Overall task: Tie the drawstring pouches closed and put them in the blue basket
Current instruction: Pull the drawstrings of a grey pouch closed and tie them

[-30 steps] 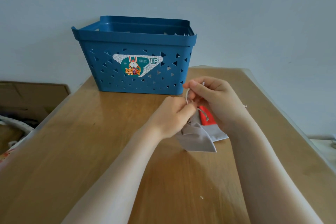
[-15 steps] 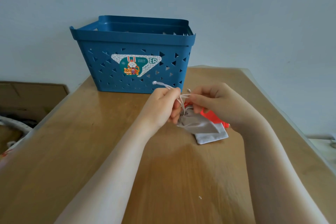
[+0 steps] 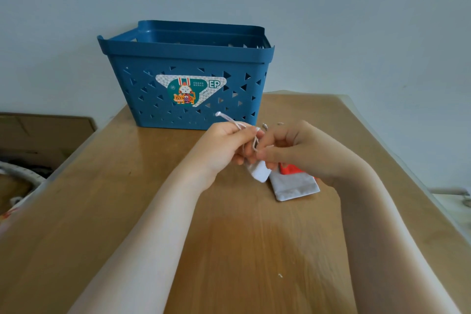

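Both hands, my left hand and right hand, pinch the white drawstring above the grey pouch, fingers curled tight. Since a moment ago I see the pouch hanging more bunched, nearer the blue basket.

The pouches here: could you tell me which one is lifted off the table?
The small grey pouch held between both hands; the other grey pouch and the red one lie flat.
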Demonstrator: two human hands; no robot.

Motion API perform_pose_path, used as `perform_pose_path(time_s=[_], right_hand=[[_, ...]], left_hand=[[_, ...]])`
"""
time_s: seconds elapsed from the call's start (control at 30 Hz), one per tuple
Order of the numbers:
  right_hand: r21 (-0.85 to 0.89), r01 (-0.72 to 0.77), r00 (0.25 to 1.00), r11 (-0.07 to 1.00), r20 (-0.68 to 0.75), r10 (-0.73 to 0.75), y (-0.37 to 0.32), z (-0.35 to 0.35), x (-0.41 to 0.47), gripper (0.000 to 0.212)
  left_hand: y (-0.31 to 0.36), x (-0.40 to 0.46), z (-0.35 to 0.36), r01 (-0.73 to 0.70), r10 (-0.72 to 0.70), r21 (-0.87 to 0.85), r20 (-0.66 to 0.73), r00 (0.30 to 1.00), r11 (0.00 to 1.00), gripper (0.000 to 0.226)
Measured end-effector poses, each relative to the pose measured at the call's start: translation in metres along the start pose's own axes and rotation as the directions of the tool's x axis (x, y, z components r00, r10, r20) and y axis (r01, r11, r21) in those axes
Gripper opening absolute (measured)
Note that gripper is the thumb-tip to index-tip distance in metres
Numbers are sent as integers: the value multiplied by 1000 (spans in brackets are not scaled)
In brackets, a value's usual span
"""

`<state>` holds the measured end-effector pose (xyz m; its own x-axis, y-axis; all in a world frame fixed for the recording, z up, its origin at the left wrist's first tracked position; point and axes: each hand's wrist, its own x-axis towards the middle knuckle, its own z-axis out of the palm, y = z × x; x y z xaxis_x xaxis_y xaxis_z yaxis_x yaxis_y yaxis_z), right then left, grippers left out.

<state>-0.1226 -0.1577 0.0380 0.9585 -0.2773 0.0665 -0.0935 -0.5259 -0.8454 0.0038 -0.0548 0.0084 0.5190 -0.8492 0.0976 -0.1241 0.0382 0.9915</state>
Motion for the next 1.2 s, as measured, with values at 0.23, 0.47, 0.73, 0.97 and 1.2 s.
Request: perform_pose_path(time_s=[0.23, 0.47, 0.73, 0.97, 1.2], right_hand=[[158, 18, 980, 987, -200, 15, 3, 2, 6, 11], [-19, 13, 978, 1000, -209, -17, 6, 8, 8, 13], [6, -92, 944, 996, -318, 89, 7, 7, 10, 13], [-165, -117, 989, 979, -110, 100, 0, 11, 7, 23], [275, -165, 938, 947, -251, 237, 11, 1, 9, 37]], left_hand=[[-1, 0, -8, -6, 6, -7, 34, 999, 1000, 21], [4, -4, -11, -53, 57, -31, 144, 988, 998, 13], [-2, -1, -14, -146, 144, 49, 48, 988, 988, 18], [-15, 8, 1, -318, 573, 681, -183, 799, 660, 18], [-7, 8, -4, -554, 716, 590, -61, 695, 587, 22]])
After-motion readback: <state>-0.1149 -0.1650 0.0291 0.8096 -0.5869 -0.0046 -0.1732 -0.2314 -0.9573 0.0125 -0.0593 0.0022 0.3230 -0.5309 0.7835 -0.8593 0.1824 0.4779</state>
